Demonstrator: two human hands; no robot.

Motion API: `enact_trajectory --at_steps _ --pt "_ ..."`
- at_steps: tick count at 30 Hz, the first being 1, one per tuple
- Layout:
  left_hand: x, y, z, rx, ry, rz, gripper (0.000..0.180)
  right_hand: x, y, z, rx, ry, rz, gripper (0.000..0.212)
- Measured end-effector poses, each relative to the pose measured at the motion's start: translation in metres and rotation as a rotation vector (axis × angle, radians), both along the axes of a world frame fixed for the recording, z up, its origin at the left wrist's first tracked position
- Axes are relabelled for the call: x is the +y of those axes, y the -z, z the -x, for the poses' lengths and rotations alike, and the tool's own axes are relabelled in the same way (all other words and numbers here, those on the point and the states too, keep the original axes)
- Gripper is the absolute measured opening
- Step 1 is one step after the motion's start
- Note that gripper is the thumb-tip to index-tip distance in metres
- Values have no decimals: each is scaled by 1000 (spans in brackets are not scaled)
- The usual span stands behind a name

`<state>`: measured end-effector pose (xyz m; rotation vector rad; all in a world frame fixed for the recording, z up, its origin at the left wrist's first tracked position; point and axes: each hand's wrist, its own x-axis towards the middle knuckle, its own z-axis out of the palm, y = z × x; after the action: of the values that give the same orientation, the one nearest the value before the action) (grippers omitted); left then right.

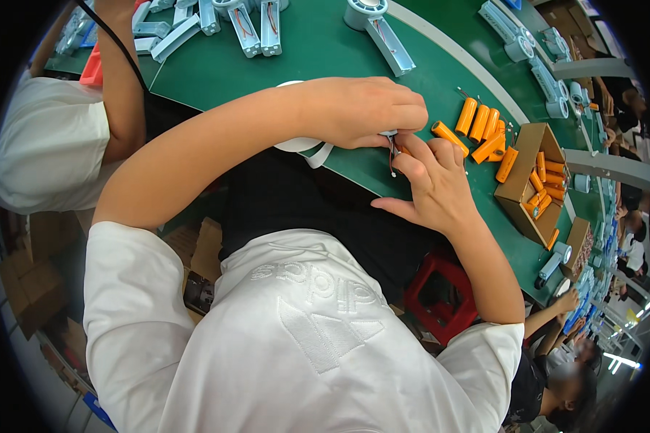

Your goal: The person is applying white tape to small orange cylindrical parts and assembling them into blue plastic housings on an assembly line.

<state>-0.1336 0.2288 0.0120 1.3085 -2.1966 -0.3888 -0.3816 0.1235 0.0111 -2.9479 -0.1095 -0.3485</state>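
Observation:
My left hand [375, 112] is curled palm-down over the table edge, its fingers closed around a pale piece [388, 133] that is mostly hidden. Thin red and dark wires [393, 153] with a small white end hang from that piece. Opposite, my right hand [437, 180] has its fingertips bent in at the wires, with the thumb stretched away. A bit of orange shows between its fingers, too covered to name. Under my left wrist lies a round white part [300, 144] with a white strap [319, 156], partly hidden by the forearm.
Loose orange battery cells [478, 124] lie right of my hands, beside a cardboard box [521, 184] of more cells. Pale blue handle housings [390, 47] stand along the far side of the green table [318, 58]. A person's arm [123, 86] is at left; a red stool [440, 296] stands below.

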Motion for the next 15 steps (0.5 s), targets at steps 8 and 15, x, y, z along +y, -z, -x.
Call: enact_trajectory --at_steps 8,15 --pt "0 -2 3 12 31 39 31 -5 8 3 -37 -2 -74 68" --pt "3 2 3 -58 40 169 20 -2 -12 17 -130 526 -924 47"
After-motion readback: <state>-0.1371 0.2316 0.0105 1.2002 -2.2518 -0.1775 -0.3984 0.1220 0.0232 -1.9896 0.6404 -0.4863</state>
